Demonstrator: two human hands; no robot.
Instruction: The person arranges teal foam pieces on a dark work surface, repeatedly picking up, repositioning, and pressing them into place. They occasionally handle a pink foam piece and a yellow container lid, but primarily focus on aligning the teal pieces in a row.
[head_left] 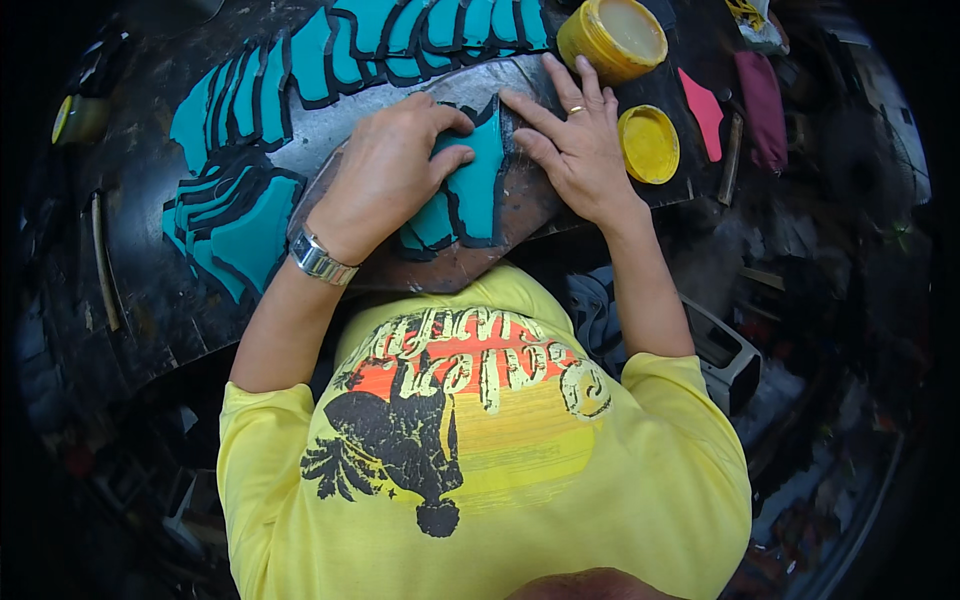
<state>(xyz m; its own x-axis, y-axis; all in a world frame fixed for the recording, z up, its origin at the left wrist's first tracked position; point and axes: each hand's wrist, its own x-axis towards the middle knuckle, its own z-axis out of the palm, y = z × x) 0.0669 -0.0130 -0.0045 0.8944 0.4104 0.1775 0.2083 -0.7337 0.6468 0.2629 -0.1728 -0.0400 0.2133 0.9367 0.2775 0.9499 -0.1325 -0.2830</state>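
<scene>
Pieces (pixel 478 190) are teal, bordered black; jar (pixel 583 50) and lid (pixel 650 145), yellow; shirt (pixel 640 480), yellow, printed black and orange; cutout (pixel 704 115) near table's (pixel 150 290) right edge, pink.

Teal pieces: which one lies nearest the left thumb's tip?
The rightmost teal piece on the brown board, at the thumb tip of the left hand; others sit farther away.

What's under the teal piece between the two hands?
The brown board shows below and right of the teal piece, and more black-edged teal material beside its lower left. What lies directly beneath is covered, so any overlap cannot be confirmed.
</scene>
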